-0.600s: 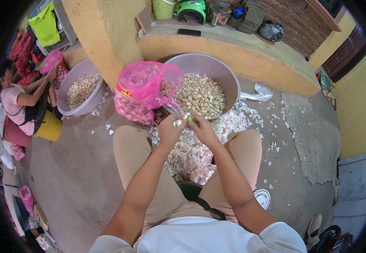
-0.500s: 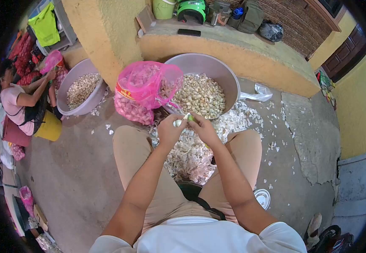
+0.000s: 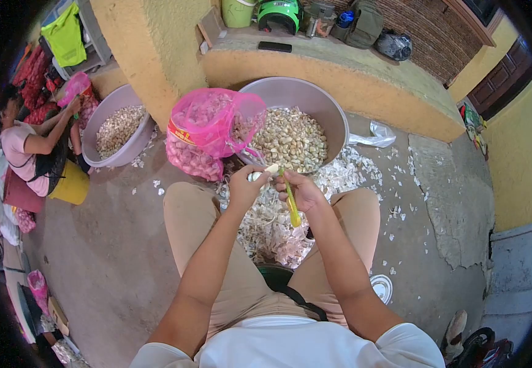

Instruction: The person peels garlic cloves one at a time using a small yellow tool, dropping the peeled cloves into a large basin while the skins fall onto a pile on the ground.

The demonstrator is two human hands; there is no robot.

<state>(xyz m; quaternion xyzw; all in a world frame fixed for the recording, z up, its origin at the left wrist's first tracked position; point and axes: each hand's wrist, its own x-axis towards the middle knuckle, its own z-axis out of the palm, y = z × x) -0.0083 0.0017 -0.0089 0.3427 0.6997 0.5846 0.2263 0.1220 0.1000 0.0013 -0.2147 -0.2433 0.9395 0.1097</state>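
Observation:
My left hand (image 3: 247,184) is closed on pale garlic cloves (image 3: 270,168), held over the near rim of a large grey basin (image 3: 338,116). My right hand (image 3: 303,191) grips a yellow-green knife (image 3: 291,205) just right of the cloves, its handle slanting down toward my lap. Peeled cloves (image 3: 293,138) lie in the basin. A pink mesh bag (image 3: 195,161) of garlic leans on the basin's left side. Loose white peels (image 3: 272,230) are heaped between my knees, below both hands.
At the left a seated person (image 3: 27,144) works beside another basin (image 3: 108,158) of cloves. A ledge (image 3: 339,58) behind the basin carries a phone (image 3: 275,46), a green helmet (image 3: 280,15) and a backpack (image 3: 366,24). A round white lid (image 3: 381,288) lies right of my leg.
My right hand has turned and opened a small gap from my left, so the knife's yellow handle now shows pointing down. The other person's hands have moved slightly.

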